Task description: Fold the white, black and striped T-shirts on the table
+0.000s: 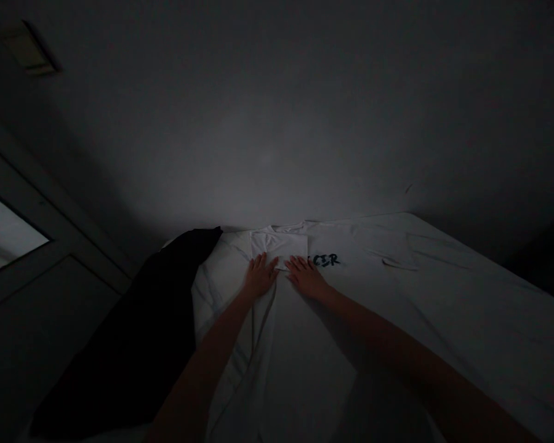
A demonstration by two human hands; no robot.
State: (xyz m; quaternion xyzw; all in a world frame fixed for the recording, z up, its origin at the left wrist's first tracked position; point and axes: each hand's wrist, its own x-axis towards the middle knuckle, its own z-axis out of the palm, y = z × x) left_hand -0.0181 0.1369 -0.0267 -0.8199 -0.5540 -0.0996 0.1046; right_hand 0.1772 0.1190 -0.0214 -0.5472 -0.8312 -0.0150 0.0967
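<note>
A white T-shirt [314, 332] lies spread on a pale surface, its collar toward the wall. Dark printed letters, of which "CER" can be read, show on its chest. The left sleeve is folded inward over the chest, and the other sleeve [399, 252] lies stretched out to the right. My left hand [260, 275] rests flat on the folded part, fingers spread. Beside it, my right hand [306, 277] also lies flat on the shirt, covering part of the lettering. Neither hand grips the cloth.
A black cloth or garment [143, 332] lies along the left side of the marble-patterned surface [471, 307]. Behind rises a plain grey wall [277, 123]. A door with a glass pane [4, 227] stands at the left, and a switch plate [30, 49] is on the wall. The room is dim.
</note>
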